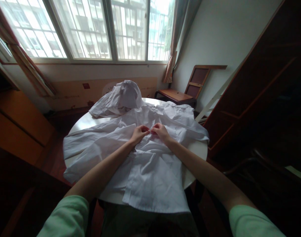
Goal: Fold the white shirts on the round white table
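Observation:
A white coat (155,177) with long sleeves lies spread over a round white table (77,126), its lower end hanging past the near edge. My left hand (140,132) is closed in a pinch on the coat's front, around the middle. Just to its right, my right hand (160,131) pinches the same stretch of cloth, fingertips almost touching those of the left. Whether a button sits between the fingers is too small to tell. Behind the coat, a crumpled heap of white cloth (127,95) rests at the table's far left.
Beyond the table's far right stands a wooden chair (177,95). A barred window (91,29) with tied curtains (24,62) fills the back wall. An orange-brown cabinet (19,121) is on the left, and a dark wooden panel (239,85) leans in on the right.

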The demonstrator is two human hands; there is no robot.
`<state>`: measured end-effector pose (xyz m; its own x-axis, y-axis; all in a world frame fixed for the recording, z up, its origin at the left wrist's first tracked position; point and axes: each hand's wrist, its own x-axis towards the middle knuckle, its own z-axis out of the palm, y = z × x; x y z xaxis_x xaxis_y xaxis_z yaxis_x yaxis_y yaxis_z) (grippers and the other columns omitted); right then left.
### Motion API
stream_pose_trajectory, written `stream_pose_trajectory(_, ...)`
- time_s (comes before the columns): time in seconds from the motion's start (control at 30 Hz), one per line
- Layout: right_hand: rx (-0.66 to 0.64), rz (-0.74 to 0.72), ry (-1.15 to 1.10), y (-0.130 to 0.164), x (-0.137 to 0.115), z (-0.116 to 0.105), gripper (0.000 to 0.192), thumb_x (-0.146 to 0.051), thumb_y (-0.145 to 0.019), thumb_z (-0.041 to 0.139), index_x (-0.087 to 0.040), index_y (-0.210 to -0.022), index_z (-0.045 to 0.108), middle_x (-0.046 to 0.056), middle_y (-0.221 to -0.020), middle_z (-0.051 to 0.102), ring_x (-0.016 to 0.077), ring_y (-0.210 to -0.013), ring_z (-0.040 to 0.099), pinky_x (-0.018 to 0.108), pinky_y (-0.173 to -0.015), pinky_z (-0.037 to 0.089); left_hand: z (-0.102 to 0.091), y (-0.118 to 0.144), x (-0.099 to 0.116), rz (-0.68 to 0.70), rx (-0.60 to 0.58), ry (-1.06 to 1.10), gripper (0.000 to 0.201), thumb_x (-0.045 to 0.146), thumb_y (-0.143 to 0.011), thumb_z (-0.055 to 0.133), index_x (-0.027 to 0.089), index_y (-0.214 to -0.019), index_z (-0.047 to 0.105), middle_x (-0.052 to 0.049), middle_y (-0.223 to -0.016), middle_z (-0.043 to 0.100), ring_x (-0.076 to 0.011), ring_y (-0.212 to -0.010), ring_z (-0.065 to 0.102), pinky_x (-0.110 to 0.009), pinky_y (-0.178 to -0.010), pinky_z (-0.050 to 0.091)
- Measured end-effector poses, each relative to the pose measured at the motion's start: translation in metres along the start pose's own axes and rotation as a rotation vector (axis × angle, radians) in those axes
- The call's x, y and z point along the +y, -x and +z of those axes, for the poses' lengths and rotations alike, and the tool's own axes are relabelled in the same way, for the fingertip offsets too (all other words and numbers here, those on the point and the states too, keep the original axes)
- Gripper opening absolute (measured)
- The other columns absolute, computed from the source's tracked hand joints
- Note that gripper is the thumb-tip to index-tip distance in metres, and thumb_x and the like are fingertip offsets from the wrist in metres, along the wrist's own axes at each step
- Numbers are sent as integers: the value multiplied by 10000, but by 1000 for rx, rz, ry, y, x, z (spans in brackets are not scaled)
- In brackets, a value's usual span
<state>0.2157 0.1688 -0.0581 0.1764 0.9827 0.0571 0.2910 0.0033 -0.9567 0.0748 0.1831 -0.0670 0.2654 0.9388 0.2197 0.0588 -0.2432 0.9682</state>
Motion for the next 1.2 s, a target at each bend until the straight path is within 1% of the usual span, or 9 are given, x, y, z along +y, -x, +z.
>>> stream_pose_trajectory(0.1, 22, -43, 40, 1, -2, -2, 55, -185, -613, 543, -184, -655, 508, -42, -578, 542, 94, -542, 519, 202, -519, 416, 0, -1, -1, -28, 24, 47, 138, 169, -533, 702, 133, -649, 636, -2, -609, 641, -110, -594, 568, -220, -599, 435)
stream_pose_trajectory(0.27, 93, -188, 217, 3, -6, -7, 97, -207, -586, 609, -179, -652, 544, -35, -597, 565, 108, -570, 527, 217, -542, 405, 1, -1, 1, -85, 109, 102, 127, 150, -517, 694, 133, -626, 632, 9, -579, 624, -98, -567, 551, -203, -564, 422)
stream_pose_trajectory(0.37, 96, -231, 229, 5, -6, -7, 111, -224, -593, 629, -176, -669, 564, -21, -620, 588, 120, -589, 547, 227, -556, 415, 1, -1, 4, -105, 154, 108, 109, 143, -527, 688, 138, -619, 630, 11, -578, 614, -97, -558, 541, -205, -554, 413)
stream_pose_trajectory(0.47, 88, -262, 203, 4, -4, -7, 115, -233, -600, 644, -173, -670, 575, -6, -640, 609, 129, -613, 565, 236, -576, 431, 1, 0, 5, -129, 169, 115, 110, 151, -539, 688, 139, -634, 632, 3, -596, 617, -102, -564, 542, -212, -557, 409)
stream_pose_trajectory(0.57, 66, -248, 153, 3, -2, -7, 138, -250, -600, 667, -166, -682, 593, 4, -647, 622, 130, -618, 575, 238, -579, 442, 1, 1, 5, -131, 164, 121, 113, 160, -544, 685, 139, -641, 631, 4, -594, 614, -101, -560, 538, -209, -547, 403)
stream_pose_trajectory(0.7, 25, -177, 78, 1, 1, -8, 186, -258, -579, 698, -158, -707, 607, 2, -657, 625, 123, -613, 578, 231, -572, 448, 1, 0, 2, -86, 145, 124, 108, 148, -536, 675, 139, -632, 629, 7, -597, 614, -104, -574, 547, -215, -571, 417)
stream_pose_trajectory(0.77, 15, -157, 79, 1, 1, -9, 180, -237, -573, 696, -155, -706, 607, -1, -660, 622, 119, -615, 574, 226, -574, 444, 1, 0, 0, -66, 137, 123, 119, 136, -523, 675, 139, -632, 629, 7, -604, 618, -106, -585, 554, -223, -593, 427)
stream_pose_trajectory(0.97, 46, -204, 175, 3, -3, -7, 134, -173, -574, 659, -157, -687, 587, -19, -634, 599, 110, -593, 551, 222, -570, 421, 1, -1, -2, -3, 106, 128, 125, 149, -510, 676, 141, -628, 633, 9, -605, 626, -107, -592, 562, -227, -610, 439)
stream_pose_trajectory(1.2, 106, -215, 216, 6, -4, -3, 110, -181, -597, 642, -165, -693, 591, -8, -656, 619, 121, -618, 573, 227, -594, 429, 3, 0, -2, 67, 136, 108, 105, 160, -522, 691, 146, -604, 628, 13, -588, 622, -103, -572, 552, -223, -583, 436)
